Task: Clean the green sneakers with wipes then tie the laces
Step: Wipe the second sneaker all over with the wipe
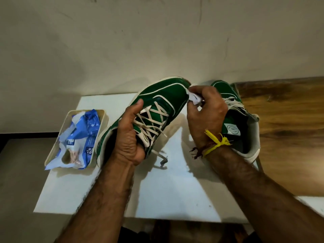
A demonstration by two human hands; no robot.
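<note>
Scuffed pale wall fills the background, and below it a white table (168, 199) carries the work, with a wooden surface (284, 130) off to the right. One green sneaker (163, 95) is held up off the table, toe tilted away, by the left hand (129, 135), whose fingers curl into the shoe's opening while the thumb presses the upper beside the laces (150, 123). These hang loose and untied. A second green sneaker (240, 130) sits on the table just behind the right hand (205, 111), its laces undone too. At left, a shallow cream tray (103, 113) holds a blue wipes packet (82, 135), torn open. Smallest of all, a crumpled white wipe (194, 99) is pinched in the right hand's fingertips and touches the lifted shoe's side near the toe.

By my reading, wiping the first shoe is the step in hand. Next would likely come rubbing along the pale sole edge, turning the shoe to reach untouched panels.
</note>
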